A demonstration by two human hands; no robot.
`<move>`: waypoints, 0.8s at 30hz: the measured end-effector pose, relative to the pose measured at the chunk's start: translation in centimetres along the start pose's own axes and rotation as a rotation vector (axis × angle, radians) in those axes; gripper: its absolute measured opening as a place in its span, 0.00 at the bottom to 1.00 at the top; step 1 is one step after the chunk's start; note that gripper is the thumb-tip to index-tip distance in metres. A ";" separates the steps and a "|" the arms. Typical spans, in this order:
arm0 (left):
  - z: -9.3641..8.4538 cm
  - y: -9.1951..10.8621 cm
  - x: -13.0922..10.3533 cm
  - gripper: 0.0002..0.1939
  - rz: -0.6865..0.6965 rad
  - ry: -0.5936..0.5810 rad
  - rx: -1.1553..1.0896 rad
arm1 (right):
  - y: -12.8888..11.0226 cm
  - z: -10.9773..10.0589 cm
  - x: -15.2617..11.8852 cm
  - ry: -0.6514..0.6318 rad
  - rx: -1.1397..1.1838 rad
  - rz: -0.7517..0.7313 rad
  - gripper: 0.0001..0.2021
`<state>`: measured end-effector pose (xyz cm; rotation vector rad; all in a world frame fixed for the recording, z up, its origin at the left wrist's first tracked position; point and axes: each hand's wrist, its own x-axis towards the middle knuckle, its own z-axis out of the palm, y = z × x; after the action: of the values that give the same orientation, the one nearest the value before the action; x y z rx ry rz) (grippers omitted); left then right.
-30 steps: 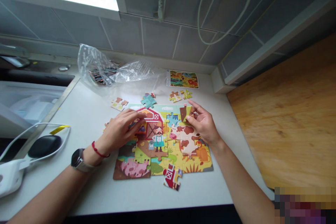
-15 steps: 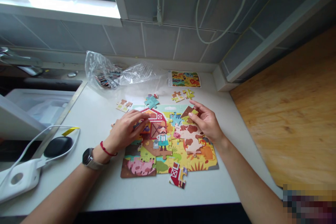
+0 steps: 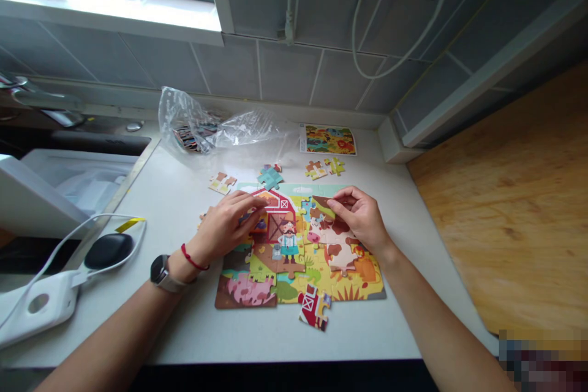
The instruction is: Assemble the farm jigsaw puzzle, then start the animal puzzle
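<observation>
On the white counter lies a farm jigsaw puzzle [image 3: 294, 288], largely joined, with a barn, a farmer, a cow and a pig. My right hand [image 3: 362, 214] pinches a brown and green puzzle piece [image 3: 323, 205] between thumb and fingers, tilted above the upper right of the picture. Across the upper left, by the red barn, rests my left hand [image 3: 229, 220], its fingers stretched out and thumb apart. It covers part of the puzzle there. A loose red barn piece [image 3: 315, 307] overlaps the bottom edge.
Loose pieces lie behind the puzzle, including a teal piece [image 3: 270, 177] and a brown-white piece [image 3: 223, 182]. Further back are a clear plastic bag [image 3: 248, 128] with contents and a picture card [image 3: 328, 139]. A power strip [image 3: 41, 306] and black charger [image 3: 109, 250] sit left, near the sink.
My right hand has moved the held piece slightly left and down, turning it toward the puzzle surface. My left hand stays at the barn. The camera view has shifted slightly.
</observation>
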<state>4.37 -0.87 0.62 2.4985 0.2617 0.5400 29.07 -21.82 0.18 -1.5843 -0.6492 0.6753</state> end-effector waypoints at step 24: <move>0.0 -0.8 0.0 0.12 -0.057 0.103 -0.062 | -1.2 -2.8 1.2 0.160 0.277 -0.001 0.41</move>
<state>4.31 -0.20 0.14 2.3993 0.3498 0.6443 31.89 -22.71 1.55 -1.3641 -0.4182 0.6026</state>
